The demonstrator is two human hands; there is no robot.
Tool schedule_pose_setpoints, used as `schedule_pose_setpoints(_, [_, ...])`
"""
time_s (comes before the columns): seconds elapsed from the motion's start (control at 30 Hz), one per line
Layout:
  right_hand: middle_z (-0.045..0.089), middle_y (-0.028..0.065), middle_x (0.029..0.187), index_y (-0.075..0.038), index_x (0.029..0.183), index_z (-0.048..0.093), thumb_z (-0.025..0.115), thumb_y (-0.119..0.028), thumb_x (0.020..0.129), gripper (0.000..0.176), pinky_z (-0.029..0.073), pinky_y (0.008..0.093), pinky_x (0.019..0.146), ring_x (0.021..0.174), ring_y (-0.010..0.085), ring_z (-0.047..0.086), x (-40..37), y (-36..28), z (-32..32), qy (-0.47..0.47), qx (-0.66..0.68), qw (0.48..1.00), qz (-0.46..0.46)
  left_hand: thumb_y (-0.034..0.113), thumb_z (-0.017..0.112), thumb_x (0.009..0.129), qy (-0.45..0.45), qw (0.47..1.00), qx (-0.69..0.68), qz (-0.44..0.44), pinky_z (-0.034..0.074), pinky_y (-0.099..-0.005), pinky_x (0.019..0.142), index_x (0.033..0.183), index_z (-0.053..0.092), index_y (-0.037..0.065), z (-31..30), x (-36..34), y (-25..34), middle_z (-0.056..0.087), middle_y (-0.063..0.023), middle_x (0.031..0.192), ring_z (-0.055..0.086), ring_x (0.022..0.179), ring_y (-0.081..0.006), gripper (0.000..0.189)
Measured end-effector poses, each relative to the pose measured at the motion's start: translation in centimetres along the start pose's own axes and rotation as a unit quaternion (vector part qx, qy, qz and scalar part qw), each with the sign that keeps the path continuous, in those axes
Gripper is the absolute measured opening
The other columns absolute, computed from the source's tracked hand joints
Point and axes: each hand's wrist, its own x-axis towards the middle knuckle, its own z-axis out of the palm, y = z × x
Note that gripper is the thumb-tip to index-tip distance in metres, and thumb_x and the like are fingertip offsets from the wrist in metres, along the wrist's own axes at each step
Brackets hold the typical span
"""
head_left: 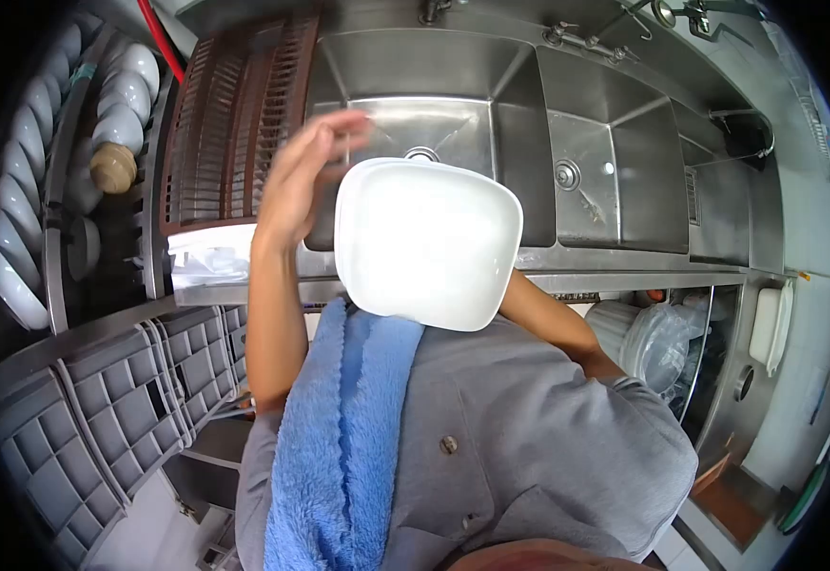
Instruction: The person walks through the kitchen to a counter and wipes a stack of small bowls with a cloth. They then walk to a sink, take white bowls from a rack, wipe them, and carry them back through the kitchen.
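A white, rounded-square dish (426, 243) is held up in front of my chest, at the near edge of the sink. A second rim shows along its upper left side, as if another dish lies beneath. My right forearm runs under the dish; my right hand is hidden there and supports it. My left hand (315, 171) is raised just left of the dish, fingers stretched out and slightly blurred, with nothing in them. A fluffy blue towel (343, 438) hangs down the front of my grey shirt, its upper end reaching the dish's lower edge.
Steel sink basins (519, 143) lie ahead, with taps behind. A brown slatted dish rack (239, 124) stands at the left. Beyond it, white bowls (127, 95) line a shelf. Grey divided crates (63, 438) sit lower left. Under the counter is a plastic-covered tub (648, 347).
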Motion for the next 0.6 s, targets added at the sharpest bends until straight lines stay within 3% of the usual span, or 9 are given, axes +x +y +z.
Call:
schedule_pose_setpoints(0.03, [0.067, 0.0124, 0.086, -0.004, 0.123, 0.057, 0.064, -0.020, 0.083, 0.043, 0.054, 0.0412, 0.064, 0.081, 0.0251, 0.068, -0.5, 0.2, 0.0, -0.003, -0.002, 1.000, 0.008, 0.040, 0.041, 0.101, -0.126, 0.950, -0.247, -0.141, 0.051, -0.0405, 0.092, 0.124, 0.056, -0.004, 0.7, 0.4, -3.0, 0.061, -0.0255, 0.122, 0.062, 0.111, -0.0302, 0.052])
schedule_pose_setpoints(0.07, [0.067, 0.0124, 0.086, -0.004, 0.123, 0.057, 0.064, -0.020, 0.083, 0.043, 0.054, 0.0412, 0.064, 0.081, 0.0250, 0.068, -0.9, 0.1, -0.1, -0.005, -0.006, 1.000, 0.015, 0.047, 0.035, 0.101, -0.237, 0.807, -0.472, -0.264, 0.051, -0.0412, 0.093, 0.127, 0.054, -0.005, 1.3, 0.1, -4.9, 0.058, -0.0278, 0.125, 0.060, 0.114, -0.0319, 0.061])
schedule_pose_setpoints(0.1, [0.067, 0.0124, 0.085, -0.004, 0.122, 0.057, 0.064, -0.020, 0.084, 0.042, 0.054, 0.0411, 0.064, 0.080, 0.0249, 0.068, -1.2, 0.1, 0.0, -0.009, -0.010, 1.000, 0.022, 0.047, 0.035, 0.101, -0.230, 0.808, -0.474, -0.264, 0.051, -0.0412, 0.093, 0.127, 0.054, -0.005, 2.3, -0.6, -5.4, 0.058, -0.0278, 0.125, 0.060, 0.114, -0.0319, 0.061])
schedule_pose_setpoints(0.17, [0.067, 0.0123, 0.084, -0.003, 0.122, 0.058, 0.064, -0.019, 0.084, 0.042, 0.054, 0.0410, 0.064, 0.080, 0.0246, 0.068, -1.3, 0.4, -0.1, -0.015, -0.019, 0.999, 0.030, 0.057, 0.030, 0.098, -0.260, 0.757, -0.529, -0.281, 0.050, -0.0426, 0.095, 0.124, 0.056, -0.007, 4.3, -2.0, -6.1, 0.057, -0.0315, 0.124, 0.060, 0.113, -0.0355, 0.074])
schedule_pose_setpoints(0.27, [0.067, 0.0122, 0.082, -0.003, 0.121, 0.058, 0.063, -0.019, 0.084, 0.041, 0.054, 0.0408, 0.064, 0.079, 0.0242, 0.068, -0.9, 1.7, 0.0, -0.030, -0.041, 0.998, 0.035, 0.057, 0.035, 0.097, -0.315, 0.743, -0.501, -0.311, 0.052, -0.0421, 0.093, 0.121, 0.058, -0.008, 5.2, -1.8, -9.7, 0.059, -0.0292, 0.121, 0.062, 0.111, -0.0342, 0.073])
schedule_pose_setpoints(0.43, [0.068, 0.0120, 0.080, -0.003, 0.120, 0.059, 0.063, -0.017, 0.084, 0.039, 0.054, 0.0404, 0.064, 0.077, 0.0235, 0.068, -1.9, 1.6, -1.6, -0.025, -0.145, 0.989, 0.025, 0.056, 0.039, 0.096, -0.306, 0.711, -0.532, -0.344, 0.053, -0.0416, 0.090, 0.119, 0.059, -0.008, 4.4, -1.7, -10.1, 0.062, -0.0260, 0.117, 0.064, 0.107, -0.0325, 0.071])
schedule_pose_setpoints(0.47, [0.068, 0.0120, 0.079, -0.003, 0.120, 0.059, 0.062, -0.017, 0.084, 0.039, 0.054, 0.0404, 0.064, 0.077, 0.0233, 0.069, -2.5, 0.5, -2.5, 0.007, -0.229, 0.973, 0.019, 0.056, 0.039, 0.096, -0.303, 0.704, -0.538, -0.352, 0.053, -0.0415, 0.089, 0.118, 0.059, -0.007, 4.4, -1.9, -9.9, 0.062, -0.0253, 0.116, 0.064, 0.106, -0.0322, 0.070])
schedule_pose_setpoints(0.53, [0.069, 0.0096, 0.083, -0.001, 0.119, 0.060, 0.062, -0.023, 0.088, 0.038, 0.052, 0.0358, 0.063, 0.074, 0.0197, 0.067, -3.3, -8.0, 0.2, 0.138, -0.319, 0.913, 0.213, 0.056, 0.041, 0.095, -0.300, 0.693, -0.541, -0.369, 0.053, -0.0414, 0.088, 0.117, 0.060, -0.007, 4.2, -2.2, -9.7, 0.063, -0.0240, 0.115, 0.065, 0.104, -0.0315, 0.069])
schedule_pose_setpoints(0.6, [0.070, 0.0151, 0.087, 0.001, 0.125, 0.054, 0.061, -0.027, 0.091, 0.045, 0.052, 0.0351, 0.063, 0.073, 0.0236, 0.068, -5.2, -10.7, 0.9, 0.199, -0.133, 0.952, 0.191, 0.055, 0.041, 0.095, -0.295, 0.695, -0.541, -0.370, 0.054, -0.0413, 0.088, 0.117, 0.060, -0.007, 3.9, -2.3, -8.7, 0.064, -0.0234, 0.114, 0.065, 0.104, -0.0312, 0.069])
